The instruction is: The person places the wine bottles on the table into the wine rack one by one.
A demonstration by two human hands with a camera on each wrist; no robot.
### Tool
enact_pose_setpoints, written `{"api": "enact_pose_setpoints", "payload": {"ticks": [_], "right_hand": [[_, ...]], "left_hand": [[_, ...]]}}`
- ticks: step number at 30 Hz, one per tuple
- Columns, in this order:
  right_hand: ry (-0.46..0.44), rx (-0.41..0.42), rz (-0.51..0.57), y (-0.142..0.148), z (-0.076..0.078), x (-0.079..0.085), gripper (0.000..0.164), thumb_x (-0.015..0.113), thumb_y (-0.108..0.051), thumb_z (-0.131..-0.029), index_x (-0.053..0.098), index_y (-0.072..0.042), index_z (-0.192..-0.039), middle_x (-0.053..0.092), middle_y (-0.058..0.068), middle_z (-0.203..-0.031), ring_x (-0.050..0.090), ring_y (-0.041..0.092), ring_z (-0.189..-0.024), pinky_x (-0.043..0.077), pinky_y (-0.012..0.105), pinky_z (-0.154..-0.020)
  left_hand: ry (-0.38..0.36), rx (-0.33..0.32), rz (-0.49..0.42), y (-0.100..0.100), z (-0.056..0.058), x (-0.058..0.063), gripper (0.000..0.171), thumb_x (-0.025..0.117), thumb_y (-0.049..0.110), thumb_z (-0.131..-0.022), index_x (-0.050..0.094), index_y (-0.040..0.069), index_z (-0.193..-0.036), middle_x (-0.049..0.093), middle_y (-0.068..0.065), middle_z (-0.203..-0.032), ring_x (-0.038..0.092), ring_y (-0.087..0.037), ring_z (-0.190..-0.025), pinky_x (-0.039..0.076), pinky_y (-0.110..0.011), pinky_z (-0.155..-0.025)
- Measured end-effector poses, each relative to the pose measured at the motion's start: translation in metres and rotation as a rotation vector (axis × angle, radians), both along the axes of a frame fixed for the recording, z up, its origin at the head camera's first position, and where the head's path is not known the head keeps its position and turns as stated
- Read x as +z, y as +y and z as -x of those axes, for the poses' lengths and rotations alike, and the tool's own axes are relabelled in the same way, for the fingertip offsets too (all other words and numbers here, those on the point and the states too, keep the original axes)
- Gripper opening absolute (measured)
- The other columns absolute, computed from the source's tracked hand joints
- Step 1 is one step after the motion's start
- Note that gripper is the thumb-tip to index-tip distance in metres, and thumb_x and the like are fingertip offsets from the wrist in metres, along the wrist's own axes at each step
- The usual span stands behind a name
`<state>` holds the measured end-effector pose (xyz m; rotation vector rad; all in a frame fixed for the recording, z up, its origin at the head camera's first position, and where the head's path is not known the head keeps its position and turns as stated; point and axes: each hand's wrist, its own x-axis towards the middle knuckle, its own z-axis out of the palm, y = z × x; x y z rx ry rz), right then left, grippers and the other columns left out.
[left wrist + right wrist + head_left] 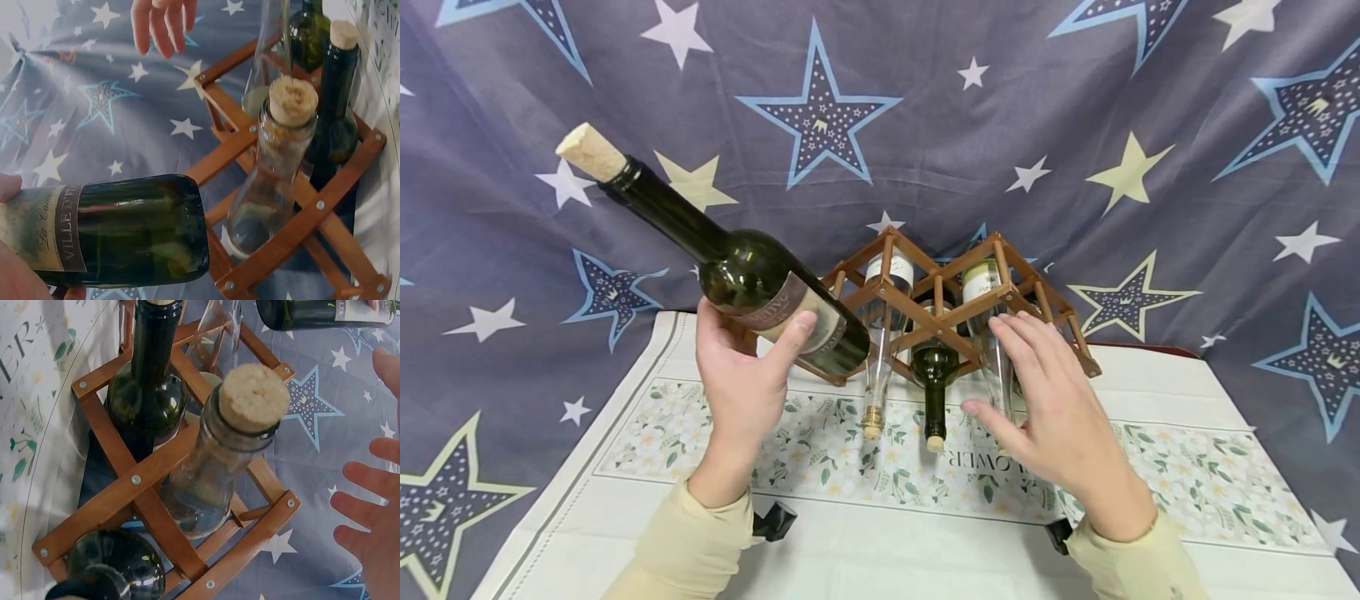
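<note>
A dark green wine bottle (pixel 752 267) with a cork in its neck is gripped round its labelled body by my left hand (pixel 741 396). It tilts up to the left, its base beside the wooden rack (pixel 940 332). In the rack lie a clear corked bottle (pixel 876 375) on the left, a green corked bottle (pixel 935 371) low in the middle, and another clear bottle (pixel 992 346) on the right. My right hand (pixel 1052 400) hovers near that right clear bottle, fingers extended and holding nothing; the right wrist view shows the fingers (pixel 359 509) apart from it.
Another dark bottle (pixel 119 562) sits low in the rack's right side. The rack stands on a white tablecloth (pixel 880 542) with a floral band (pixel 1210 483). Behind hangs a grey-blue curtain (pixel 925 167) with stars.
</note>
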<state>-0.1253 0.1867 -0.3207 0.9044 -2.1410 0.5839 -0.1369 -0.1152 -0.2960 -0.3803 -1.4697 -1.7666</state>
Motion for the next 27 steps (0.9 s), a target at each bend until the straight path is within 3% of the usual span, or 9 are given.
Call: {"api": "enact_pose_setpoints", "payload": {"ticks": [15, 27], "right_hand": [[0.0, 0.027, -0.003, -0.016, 0.0, 0.0, 0.083, 0.064, -0.056, -0.09, 0.043, -0.001, -0.149, 0.047, 0.02, -0.144, 0.039, 0.037, -0.137, 0.023, 0.051, -0.116], [-0.033, 0.036, -0.011, -0.028, -0.001, -0.001, 0.087, 0.068, -0.054, -0.087, 0.04, -0.001, -0.151, 0.043, 0.017, -0.15, 0.038, 0.037, -0.138, 0.024, 0.05, -0.115]], "left_hand": [[-0.012, -0.158, -0.073, 0.02, -0.004, -0.004, 0.063, 0.075, -0.008, -0.079, 0.049, 0.002, -0.136, 0.057, -0.022, -0.124, 0.059, -0.035, -0.109, 0.052, -0.039, -0.089], [-0.043, -0.263, -0.178, 0.035, -0.008, -0.008, 0.056, 0.07, -0.01, -0.083, 0.049, 0.001, -0.134, 0.058, -0.022, -0.121, 0.06, -0.03, -0.105, 0.052, -0.038, -0.087]]}}
